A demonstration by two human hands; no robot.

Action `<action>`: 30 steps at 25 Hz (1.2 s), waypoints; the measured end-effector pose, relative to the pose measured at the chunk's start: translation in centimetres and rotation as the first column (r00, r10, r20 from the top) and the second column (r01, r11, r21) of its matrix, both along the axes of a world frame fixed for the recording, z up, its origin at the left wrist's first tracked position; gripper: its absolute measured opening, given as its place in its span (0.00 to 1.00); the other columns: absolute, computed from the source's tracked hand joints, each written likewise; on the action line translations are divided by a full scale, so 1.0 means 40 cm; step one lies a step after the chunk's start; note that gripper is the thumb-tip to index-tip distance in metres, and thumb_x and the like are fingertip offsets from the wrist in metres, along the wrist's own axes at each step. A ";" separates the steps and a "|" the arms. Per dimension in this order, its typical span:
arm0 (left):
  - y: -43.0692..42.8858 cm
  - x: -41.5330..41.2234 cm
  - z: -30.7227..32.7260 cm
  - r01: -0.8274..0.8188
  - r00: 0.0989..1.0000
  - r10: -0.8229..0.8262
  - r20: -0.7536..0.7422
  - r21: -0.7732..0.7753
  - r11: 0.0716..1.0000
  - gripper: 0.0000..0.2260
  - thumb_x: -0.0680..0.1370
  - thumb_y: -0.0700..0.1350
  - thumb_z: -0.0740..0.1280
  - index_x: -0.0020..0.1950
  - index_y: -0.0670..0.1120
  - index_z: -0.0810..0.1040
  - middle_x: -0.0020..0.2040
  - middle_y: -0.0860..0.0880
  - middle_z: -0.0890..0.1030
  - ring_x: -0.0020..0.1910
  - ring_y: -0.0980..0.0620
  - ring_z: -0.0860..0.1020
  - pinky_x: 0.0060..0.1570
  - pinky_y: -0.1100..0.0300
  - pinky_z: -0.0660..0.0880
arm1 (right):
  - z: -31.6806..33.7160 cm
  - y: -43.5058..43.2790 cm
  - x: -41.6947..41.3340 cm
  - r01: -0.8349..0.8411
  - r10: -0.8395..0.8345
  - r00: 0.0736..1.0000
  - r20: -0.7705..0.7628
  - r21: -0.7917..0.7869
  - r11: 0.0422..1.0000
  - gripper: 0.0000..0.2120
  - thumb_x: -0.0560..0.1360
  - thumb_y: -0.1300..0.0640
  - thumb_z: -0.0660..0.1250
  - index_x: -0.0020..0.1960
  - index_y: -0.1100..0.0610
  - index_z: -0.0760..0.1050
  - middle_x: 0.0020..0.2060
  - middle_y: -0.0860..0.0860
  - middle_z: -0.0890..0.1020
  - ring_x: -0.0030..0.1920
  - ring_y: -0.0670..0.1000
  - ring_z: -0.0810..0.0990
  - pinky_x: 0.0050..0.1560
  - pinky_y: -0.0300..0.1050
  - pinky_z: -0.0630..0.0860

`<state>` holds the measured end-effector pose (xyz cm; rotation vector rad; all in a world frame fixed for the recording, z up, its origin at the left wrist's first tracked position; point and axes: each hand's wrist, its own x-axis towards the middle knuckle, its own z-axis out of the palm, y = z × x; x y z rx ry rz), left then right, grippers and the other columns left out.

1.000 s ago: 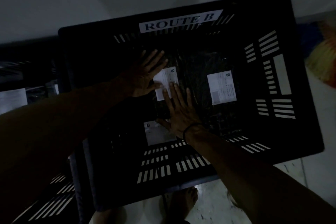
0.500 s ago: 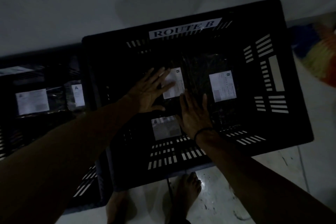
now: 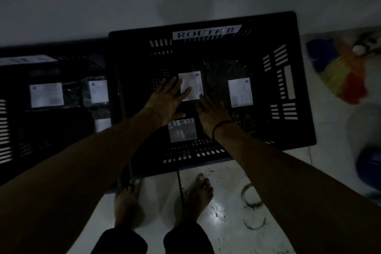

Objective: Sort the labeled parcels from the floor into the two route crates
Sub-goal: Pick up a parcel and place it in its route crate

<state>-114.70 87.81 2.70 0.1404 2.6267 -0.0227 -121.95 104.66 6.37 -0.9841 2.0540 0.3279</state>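
Left hand (image 3: 165,101), right hand (image 3: 212,113) spread over parcel (image 3: 193,80); crate (image 3: 299,80) walls well apart

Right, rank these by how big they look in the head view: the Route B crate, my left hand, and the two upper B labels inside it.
1. Route B crate, by far.
2. Left hand, though it is nearer the camera.
3. Middle B label and right B label look alike; not ranked.

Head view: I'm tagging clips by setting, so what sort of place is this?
Likely a dim room used for informal parcel sorting: a ROUTE B crate, labelled parcels inside it, bare feet on tiled floor.
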 end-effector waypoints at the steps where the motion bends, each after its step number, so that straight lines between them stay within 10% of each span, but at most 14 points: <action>1: -0.005 0.020 0.070 -0.005 0.998 0.008 -0.060 0.035 0.999 0.38 0.77 0.69 0.51 0.80 0.51 0.46 0.80 0.41 0.49 0.79 0.40 0.46 0.77 0.42 0.43 | 0.059 -0.007 0.004 -0.026 0.026 1.000 -0.011 -0.030 0.999 0.34 0.77 0.62 0.64 0.78 0.58 0.51 0.78 0.58 0.45 0.78 0.60 0.46 0.74 0.65 0.50; 6: -0.153 0.219 0.486 -0.190 0.923 0.242 -0.298 0.192 0.963 0.35 0.78 0.68 0.51 0.78 0.46 0.63 0.77 0.38 0.63 0.77 0.38 0.59 0.74 0.37 0.53 | 0.446 -0.102 0.032 -0.137 0.130 0.989 -0.065 -0.108 0.985 0.27 0.80 0.56 0.59 0.77 0.59 0.57 0.75 0.61 0.58 0.72 0.62 0.63 0.70 0.59 0.63; 17: -0.559 1.128 1.369 -0.633 0.687 0.596 -0.415 0.060 0.772 0.37 0.77 0.71 0.46 0.81 0.51 0.51 0.80 0.43 0.53 0.79 0.44 0.49 0.77 0.43 0.49 | 1.292 -0.634 0.643 -0.345 0.296 0.938 -0.181 -0.409 0.845 0.21 0.80 0.51 0.58 0.70 0.59 0.66 0.63 0.58 0.73 0.59 0.59 0.74 0.58 0.53 0.74; 30: -0.658 2.224 1.652 -0.966 0.241 0.955 -0.172 0.054 0.253 0.41 0.74 0.75 0.39 0.80 0.52 0.50 0.80 0.45 0.53 0.79 0.45 0.52 0.77 0.46 0.51 | 1.630 -1.078 1.617 -0.581 0.576 0.799 -0.173 -0.472 0.664 0.17 0.80 0.51 0.59 0.64 0.60 0.70 0.62 0.58 0.74 0.58 0.59 0.75 0.54 0.49 0.73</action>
